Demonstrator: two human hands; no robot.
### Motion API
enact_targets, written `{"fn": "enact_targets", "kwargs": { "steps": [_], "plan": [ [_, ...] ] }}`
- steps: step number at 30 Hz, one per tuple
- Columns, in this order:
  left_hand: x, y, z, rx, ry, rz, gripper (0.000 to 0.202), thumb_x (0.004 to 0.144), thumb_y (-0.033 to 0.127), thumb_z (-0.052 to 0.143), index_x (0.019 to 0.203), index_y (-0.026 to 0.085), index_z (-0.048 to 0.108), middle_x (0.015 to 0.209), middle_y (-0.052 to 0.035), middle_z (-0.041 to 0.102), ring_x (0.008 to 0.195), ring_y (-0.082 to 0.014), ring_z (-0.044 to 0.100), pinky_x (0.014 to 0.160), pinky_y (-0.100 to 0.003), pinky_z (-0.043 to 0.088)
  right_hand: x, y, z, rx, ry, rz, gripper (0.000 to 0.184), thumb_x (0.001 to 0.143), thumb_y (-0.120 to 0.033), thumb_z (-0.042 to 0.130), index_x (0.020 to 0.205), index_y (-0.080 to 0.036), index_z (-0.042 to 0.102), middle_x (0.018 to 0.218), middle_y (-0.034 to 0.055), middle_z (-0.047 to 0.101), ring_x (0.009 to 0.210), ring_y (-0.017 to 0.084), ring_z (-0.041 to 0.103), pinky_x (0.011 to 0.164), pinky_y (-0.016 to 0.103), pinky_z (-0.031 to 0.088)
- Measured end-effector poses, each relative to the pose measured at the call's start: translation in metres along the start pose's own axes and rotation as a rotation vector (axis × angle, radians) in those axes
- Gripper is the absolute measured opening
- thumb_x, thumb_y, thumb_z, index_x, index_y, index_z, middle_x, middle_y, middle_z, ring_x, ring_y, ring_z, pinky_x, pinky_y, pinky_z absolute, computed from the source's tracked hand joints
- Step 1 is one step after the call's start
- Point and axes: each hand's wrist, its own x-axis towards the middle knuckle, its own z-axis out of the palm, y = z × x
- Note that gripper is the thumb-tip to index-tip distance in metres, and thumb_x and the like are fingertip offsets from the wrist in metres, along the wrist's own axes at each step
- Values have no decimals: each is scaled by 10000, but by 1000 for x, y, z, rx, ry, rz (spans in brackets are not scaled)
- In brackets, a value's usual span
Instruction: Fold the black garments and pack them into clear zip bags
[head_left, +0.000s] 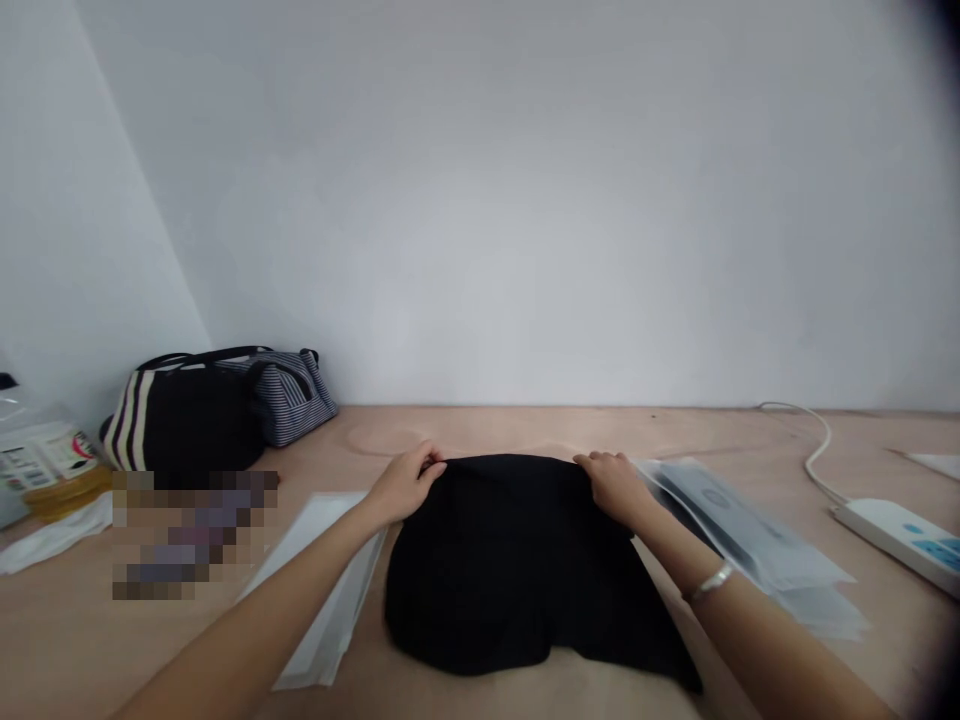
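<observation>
Head view; left grip (405, 483), right grip (616, 487) clamped on black cloth (495, 560); bottle label (45, 457) unreadable.

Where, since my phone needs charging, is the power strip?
The white power strip lies at the right of the head view, on the wooden tabletop, right of the clear plastic packets.

White walls (525, 200) above a pale wooden tabletop (712, 440)

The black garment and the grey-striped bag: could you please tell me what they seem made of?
The black garment seems a soft matte fabric, draping in folds without shine. The grey-striped bag looks like woven cloth, slumped and seamed; the exact fibres cannot be told.
</observation>
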Motion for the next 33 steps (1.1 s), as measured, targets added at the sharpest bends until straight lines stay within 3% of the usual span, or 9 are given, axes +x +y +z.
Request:
{"fn": "enact_targets", "kwargs": {
  "steps": [5, 9, 12, 16, 19, 21, 25, 29, 33],
  "plan": [
    [-59, 14, -34, -111, -208, 77, 139, 798, 294, 419, 823, 212, 528, 782, 24, 581, 733, -147, 526, 668, -239, 400, -73, 2, -31, 214, 73, -174, 507, 632, -23, 390, 1069, -228, 545, 1009, 50, 593, 934, 201, 532, 826, 317, 339],
    [-88, 26, -45, -135, -505, 80, 111, 766, 291, 491, 772, 220, 577, 775, 33, 613, 750, -150, 548, 705, -247, 405, -120, -1, -50, 443, -210, -254, 396, 625, -89, 451, 935, -289, 595, 812, 0, 614, 738, 164, 565, 661, 268, 404],
    [-90, 37, -33, -81, -403, 101, 199, 824, 333, 427, 827, 231, 598, 840, 17, 631, 791, -154, 560, 747, -267, 414, -116, -11, -54, 552, -222, -199, 219, 723, -247, 494, 914, -263, 600, 741, 9, 603, 643, 153, 553, 579, 261, 414],
    [-85, 43, 13, 123, -129, 104, 356, 869, 415, 337, 1141, 271, 516, 1234, -34, 495, 1132, -215, 424, 960, -385, 295, -85, -37, -30, 536, 7, -151, 303, 817, -375, 414, 1008, -222, 594, 991, 81, 599, 890, 213, 556, 778, 341, 429],
    [-90, 38, 48, 310, -175, 65, 521, 846, 537, 315, 1317, 313, 299, 1385, -59, 302, 1263, -293, 231, 996, -518, 175, -76, -53, 4, 411, 26, -152, 580, 783, -553, 413, 1286, -266, 381, 1328, 102, 382, 1198, 347, 327, 942, 535, 290],
    [-94, 33, 63, 357, -211, 74, 555, 843, 574, 275, 1340, 335, 212, 1408, -64, 242, 1279, -308, 174, 991, -546, 154, -80, -58, 25, 374, 14, -133, 578, 793, -567, 380, 1323, -359, 276, 1383, 45, 296, 1240, 359, 246, 961, 576, 254],
    [-98, 29, 70, 386, -208, 86, 550, 849, 582, 245, 1343, 357, 155, 1414, -53, 212, 1283, -303, 155, 996, -544, 143, -89, -62, 42, 344, 45, -133, 543, 811, -539, 364, 1322, -402, 241, 1387, 7, 280, 1239, 366, 235, 961, 593, 261],
    [-97, 28, 67, 387, -214, 82, 550, 851, 584, 235, 1344, 360, 139, 1415, -47, 209, 1284, -304, 146, 995, -547, 142, -83, -60, 26, 330, 44, -124, 476, 847, -507, 299, 1285, -336, 370, 1324, 38, 400, 1196, 333, 347, 935, 507, 349],
    [-97, 29, 66, 381, -225, 79, 548, 852, 588, 215, 1345, 363, 136, 1417, -58, 196, 1284, -309, 139, 989, -556, 149, -68, -31, 2, 114, 226, 189, 359, 879, -345, 283, 1106, -240, 541, 1081, 110, 592, 975, 274, 542, 829, 416, 413]
  ]
}}
